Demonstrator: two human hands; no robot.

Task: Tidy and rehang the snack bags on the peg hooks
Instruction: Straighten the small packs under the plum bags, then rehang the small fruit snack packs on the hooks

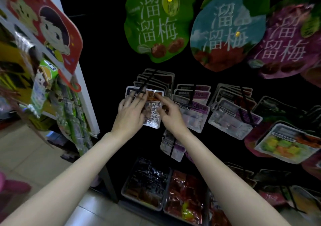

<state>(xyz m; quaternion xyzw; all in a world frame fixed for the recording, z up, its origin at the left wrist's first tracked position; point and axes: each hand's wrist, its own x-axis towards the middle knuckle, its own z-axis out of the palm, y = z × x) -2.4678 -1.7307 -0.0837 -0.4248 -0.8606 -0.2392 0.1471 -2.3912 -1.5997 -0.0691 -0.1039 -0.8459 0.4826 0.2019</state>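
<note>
I see a dark pegboard display wall filling most of the view, near-black, matte. Top row: three big leaf-shaped glossy bags with white characters — green plum bag, blue plum bag, purple plum bag, the last two overlapping at the edges. To my left a white shelf upright carries a red cartoon hanging card and crinkly green packets, crowding that side. Bottom: two clear plastic bins side by side on the pale tile floor, one with dark foil packs, one with red ones. Right side, a flat tray pack of coloured candy cubes, shiny film top. Middle row: stacks of small flat pouches with purple headers threaded on thin black peg hooks, fanned and tilted.

The task item — a small clear snack bag with brown contents, rounded corners, orange header — sits at the front of the leftmost middle hook, its top just at the hook tip; whether the hole is on the wire I cannot tell. My left hand lies over its left half, fingers spread and fairly straight, tips up at the header by the hook end. My right hand pinches the bag's right edge, index extended to the header, thumb on the side.
</note>
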